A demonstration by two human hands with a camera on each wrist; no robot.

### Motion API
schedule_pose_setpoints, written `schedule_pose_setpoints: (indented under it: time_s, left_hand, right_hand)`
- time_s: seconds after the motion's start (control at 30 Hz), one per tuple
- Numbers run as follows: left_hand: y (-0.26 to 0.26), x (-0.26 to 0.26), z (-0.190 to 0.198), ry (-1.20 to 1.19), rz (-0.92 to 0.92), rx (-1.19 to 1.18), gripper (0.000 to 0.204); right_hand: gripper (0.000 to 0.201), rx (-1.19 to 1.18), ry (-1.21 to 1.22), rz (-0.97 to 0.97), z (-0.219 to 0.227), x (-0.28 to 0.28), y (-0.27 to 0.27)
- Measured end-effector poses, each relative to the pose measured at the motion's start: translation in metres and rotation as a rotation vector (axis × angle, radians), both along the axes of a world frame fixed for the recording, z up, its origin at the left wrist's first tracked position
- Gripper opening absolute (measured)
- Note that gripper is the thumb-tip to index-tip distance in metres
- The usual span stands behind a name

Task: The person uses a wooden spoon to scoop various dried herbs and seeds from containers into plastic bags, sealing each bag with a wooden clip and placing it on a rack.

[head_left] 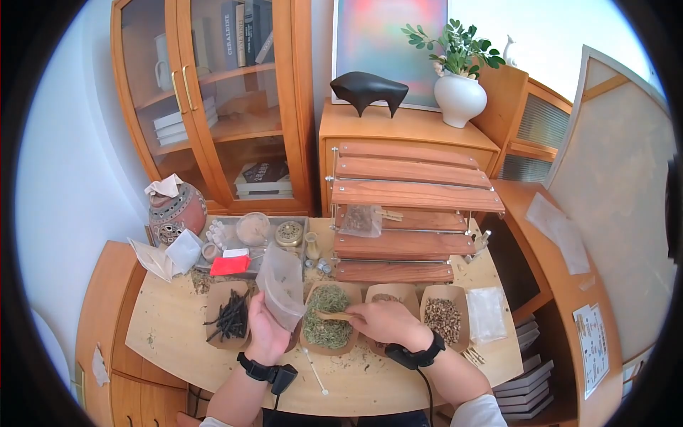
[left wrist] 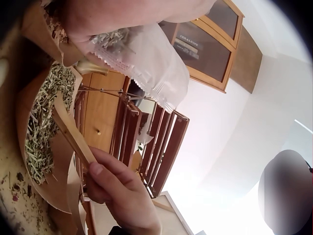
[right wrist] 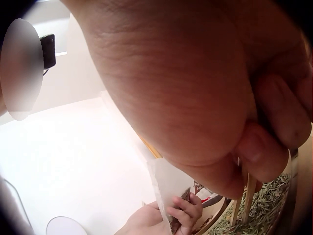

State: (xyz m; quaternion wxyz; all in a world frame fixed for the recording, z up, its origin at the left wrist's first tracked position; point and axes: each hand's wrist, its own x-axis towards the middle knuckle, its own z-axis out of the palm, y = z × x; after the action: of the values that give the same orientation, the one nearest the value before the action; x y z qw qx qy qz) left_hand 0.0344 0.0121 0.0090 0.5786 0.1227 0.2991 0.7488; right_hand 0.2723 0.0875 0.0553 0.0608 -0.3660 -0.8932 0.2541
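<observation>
My left hand (head_left: 267, 333) grips a translucent plastic bag (head_left: 280, 286), held upright with its mouth beside the paper tray (head_left: 333, 351) of dried green herb. Some chopped herb (left wrist: 111, 39) shows low inside the bag in the left wrist view. In my right hand (head_left: 391, 324) a pair of wooden tongs (head_left: 332, 315) is pinched between thumb and fingers. Their two prongs (right wrist: 249, 199) reach down into the green herb (head_left: 326, 336), as the right wrist view shows. The left hand partly covers another paper tray behind it.
Paper trays of dark sticks (head_left: 229, 317) and brown chopped pieces (head_left: 442, 318) flank the herb. Behind stands a slatted wooden rack (head_left: 413, 193). A grey tray (head_left: 301, 259) with jars and a red packet (head_left: 230, 265) lies back left. A white-tipped stick (head_left: 315, 371) lies in front.
</observation>
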Motion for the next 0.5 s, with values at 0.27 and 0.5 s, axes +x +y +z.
schedule_pose_setpoints:
  time_s: [0.27,0.5]
  left_hand:
    - [-0.001,-0.001,0.0,0.009,-0.009,0.011,0.05]
    - [-0.001,-0.001,0.001,0.0,-0.02,0.0,0.048]
  right_hand:
    - [0.03,-0.001,-0.021,-0.008,0.0,-0.001,0.0]
    - [0.03,0.007,-0.01,-0.004,0.0,0.0,-0.002]
